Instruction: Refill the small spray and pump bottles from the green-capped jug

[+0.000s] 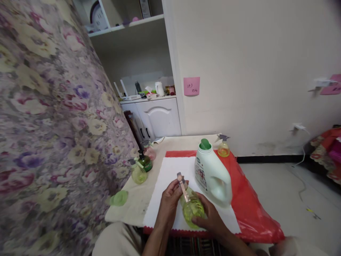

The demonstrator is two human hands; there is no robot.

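Observation:
A yellow-green spray bottle (194, 212) is tilted over the white sheet near the table's front edge. My right hand (209, 215) wraps around its rounded, ribbed body. My left hand (171, 195) closes its fingers around the spray head (182, 183), which is pinkish and grey, at the bottle's neck. Whether the head is fully seated on the neck cannot be made out. Just beyond my right hand stands a pale green jug (215, 176) with a handle and a label, its dark green spout (205, 144) showing in the mouth.
At the left of the table are a yellow-green bottle (139, 173), a dark green pump bottle (145, 161), a pink bottle (149, 152) and a light green cap (119, 198). Another spray bottle (223, 149) stands at the back right. Red plastic (247, 202) covers the table's right side.

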